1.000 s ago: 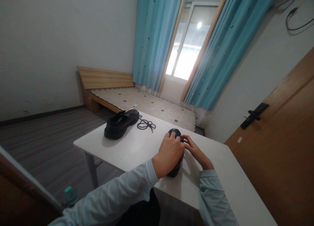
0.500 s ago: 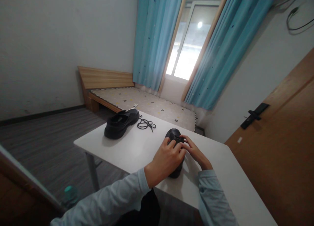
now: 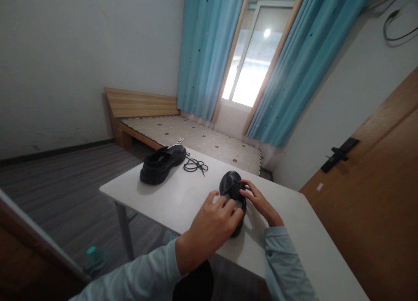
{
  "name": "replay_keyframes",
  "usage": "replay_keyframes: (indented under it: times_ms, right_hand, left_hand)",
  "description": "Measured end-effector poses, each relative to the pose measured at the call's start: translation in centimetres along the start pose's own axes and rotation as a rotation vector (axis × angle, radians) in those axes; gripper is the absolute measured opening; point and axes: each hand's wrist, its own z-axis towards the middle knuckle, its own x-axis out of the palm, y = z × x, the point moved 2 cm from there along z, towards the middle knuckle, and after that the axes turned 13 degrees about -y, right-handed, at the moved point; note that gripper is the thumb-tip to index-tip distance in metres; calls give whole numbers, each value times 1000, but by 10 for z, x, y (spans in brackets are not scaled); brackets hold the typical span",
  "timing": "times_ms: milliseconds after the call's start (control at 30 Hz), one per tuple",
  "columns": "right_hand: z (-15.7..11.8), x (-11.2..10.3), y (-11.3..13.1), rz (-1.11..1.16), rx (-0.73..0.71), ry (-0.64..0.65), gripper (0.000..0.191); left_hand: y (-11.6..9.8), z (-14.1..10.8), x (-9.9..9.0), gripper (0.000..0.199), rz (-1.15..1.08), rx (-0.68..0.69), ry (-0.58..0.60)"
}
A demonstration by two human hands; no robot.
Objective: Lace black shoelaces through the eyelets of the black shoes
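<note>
A black shoe [image 3: 232, 182] stands on the white table [image 3: 290, 214], its toe pointing away from me. My left hand [image 3: 212, 220] is over the near left part of this shoe, fingers curled and pressed together; what they hold, if anything, is hidden. On the shoe's right side, my right hand [image 3: 257, 201] pinches near the lacing with thumb and forefinger, and the thing between them is too small to name. A second black shoe [image 3: 160, 166] rests at the table's left, beside a loose coil of black shoelace [image 3: 195, 165].
Beyond the table is a bed frame [image 3: 140, 104] with a patterned mattress [image 3: 209, 140]. Blue curtains [image 3: 209, 48] hang by the window. A brown door [image 3: 369, 196] is at the right. A green-topped object [image 3: 93, 254] stands on the floor at lower left.
My left hand has drawn back toward me and to the left, showing more of the shoe's front. My right hand has stayed nearly in place.
</note>
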Motion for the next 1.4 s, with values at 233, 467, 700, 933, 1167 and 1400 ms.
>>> replay_keyframes:
  times_ms: [233,467,700,933,1167,1400]
  right_hand:
    - [-1,1,2,10,23,13,41]
    - [0,1,-3,-2,31,21,43]
    - [-1,3,3,1,10,11,40]
    - [1,2,0,-2,-25,4,40]
    - [-1,2,0,14,4,17,42]
    - [-1,1,1,10,-20,1,40]
  left_hand:
    - [2,-8,-15,12,7,34,-81]
    - [2,-22,-27,12,-20,16,-65]
    - [14,-16,-26,11,-108,-22,12]
    - [42,20,-32,28,-546,-239,222]
    - [66,37,14,45,-542,-592,373]
    - [73,35,58,51,-445,-593,567]
